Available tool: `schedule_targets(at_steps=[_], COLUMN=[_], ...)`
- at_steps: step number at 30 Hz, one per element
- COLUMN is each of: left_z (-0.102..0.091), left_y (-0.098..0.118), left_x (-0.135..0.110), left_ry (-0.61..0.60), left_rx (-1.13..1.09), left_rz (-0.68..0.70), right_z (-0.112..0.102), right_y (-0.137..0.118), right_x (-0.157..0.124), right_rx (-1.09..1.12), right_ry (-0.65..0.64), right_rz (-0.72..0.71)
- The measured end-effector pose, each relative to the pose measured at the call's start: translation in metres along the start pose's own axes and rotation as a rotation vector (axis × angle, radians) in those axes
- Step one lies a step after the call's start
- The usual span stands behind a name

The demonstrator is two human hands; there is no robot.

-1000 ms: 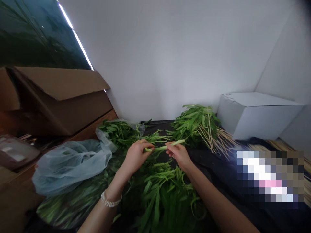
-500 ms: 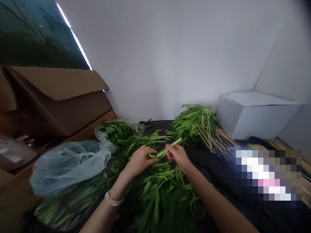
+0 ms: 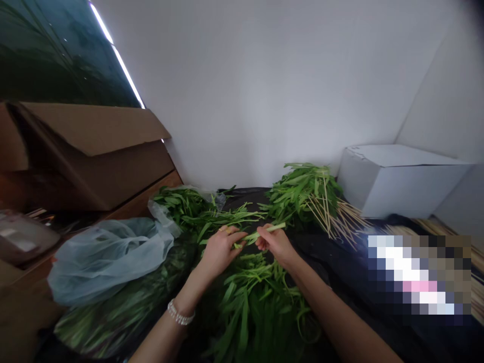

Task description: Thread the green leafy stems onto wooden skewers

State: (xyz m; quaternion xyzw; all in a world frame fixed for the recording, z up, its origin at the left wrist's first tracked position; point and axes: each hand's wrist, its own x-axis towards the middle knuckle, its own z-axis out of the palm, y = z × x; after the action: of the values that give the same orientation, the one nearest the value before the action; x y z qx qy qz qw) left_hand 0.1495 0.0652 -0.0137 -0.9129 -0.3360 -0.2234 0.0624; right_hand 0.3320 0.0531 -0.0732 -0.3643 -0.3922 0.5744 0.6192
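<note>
A pale green water spinach stem stretches between my hands in the middle of the view. My right hand pinches it near its thick cut end, which sticks out to the right. On the other end, the fingers of my left hand are closed around the stem; that end is partly hidden. Right below both hands lies a heap of leafy water spinach with its cut stems toward the wall. More loose greens spread behind my left hand.
Up right rests a bunch of greens with pale, dry-looking stems, near a white box. At left are a bluish plastic bag, bagged greens and an open cardboard box. A pixelated patch hides part of the right.
The stem has tipped from a steep slant to nearly level, its cut end lower and further right. Both hands stay closed on it, with the left fingers slightly shifted.
</note>
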Motion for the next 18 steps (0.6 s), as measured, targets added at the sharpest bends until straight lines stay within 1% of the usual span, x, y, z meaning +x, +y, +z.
schedule_targets(at_steps=[3, 5, 7, 10, 12, 14, 15, 17, 18], left_z=[-0.001, -0.003, -0.004, -0.002, -0.001, -0.002, -0.004, -0.011, -0.017], left_y=[0.001, 0.000, 0.000, 0.001, -0.001, -0.009, -0.016, -0.032, -0.040], left_x=[0.001, 0.002, 0.002, 0.002, 0.003, 0.004, 0.003, 0.002, 0.000], left_ry=[-0.030, -0.016, 0.011, 0.068, 0.102, 0.173, 0.236, 0.399, 0.462], left_rx=[0.059, 0.090, 0.093, 0.026, -0.103, -0.308, -0.426, -0.636, -0.710], left_rz=[0.035, 0.033, 0.006, -0.096, -0.200, -0.374, -0.486, -0.717, -0.784], right_z=[-0.002, -0.003, -0.004, -0.002, 0.000, -0.001, -0.003, -0.010, -0.014], right_y=[-0.004, -0.007, -0.009, -0.008, -0.007, -0.008, -0.008, -0.011, -0.012], right_x=[0.000, -0.001, -0.001, -0.003, -0.003, -0.002, -0.001, 0.003, 0.004], right_rx=[0.074, 0.126, 0.140, 0.106, 0.092, 0.105, 0.125, 0.177, 0.201], right_ry=[-0.009, -0.015, -0.022, -0.038, -0.044, -0.021, 0.005, 0.070, 0.099], right_rz=[-0.006, -0.010, -0.006, -0.003, -0.008, -0.014, -0.022, -0.052, -0.069])
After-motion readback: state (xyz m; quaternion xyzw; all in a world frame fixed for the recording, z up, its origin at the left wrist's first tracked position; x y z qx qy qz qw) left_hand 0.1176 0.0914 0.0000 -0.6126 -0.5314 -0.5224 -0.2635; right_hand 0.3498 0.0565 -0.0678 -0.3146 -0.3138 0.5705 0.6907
